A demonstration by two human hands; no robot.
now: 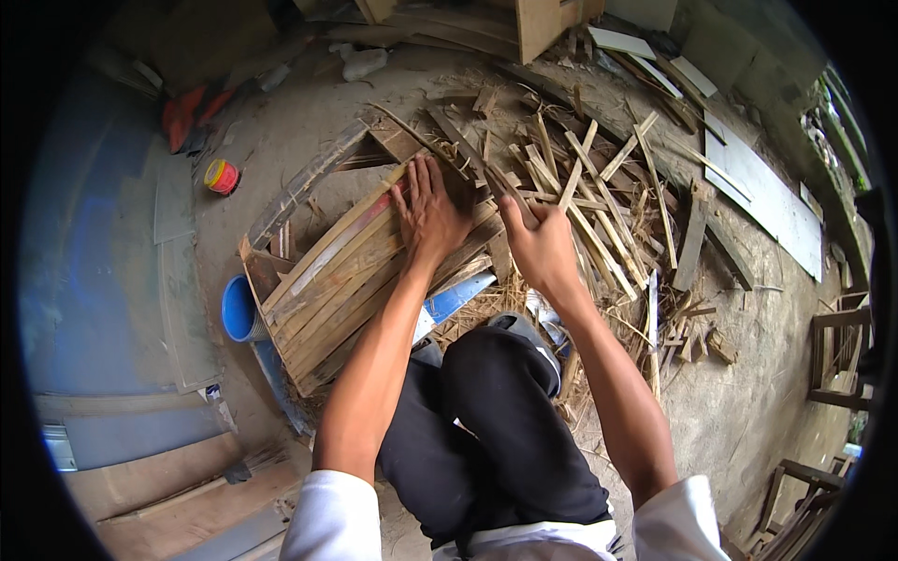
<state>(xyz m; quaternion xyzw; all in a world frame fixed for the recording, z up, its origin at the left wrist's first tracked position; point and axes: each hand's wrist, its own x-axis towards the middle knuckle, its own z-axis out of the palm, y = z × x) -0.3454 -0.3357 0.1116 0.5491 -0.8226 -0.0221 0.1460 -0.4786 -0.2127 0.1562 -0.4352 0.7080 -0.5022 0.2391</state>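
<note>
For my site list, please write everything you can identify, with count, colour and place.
slats: many, brown, middle, stacked
long tool: one, dark, upper middle
sticks: many, pale, right of middle
bucket: one, blue, left of slats
tub: one, red-yellow, upper left
panels: several, bluish, far left
boards: several, pale grey, upper right
wooden frames: count unclear, brown, right edge
trousers: one pair, black, lower middle
sleeves: two, white, bottom
left hand: one, bare, flat on slats
right hand: one, bare, gripping long tool
</note>
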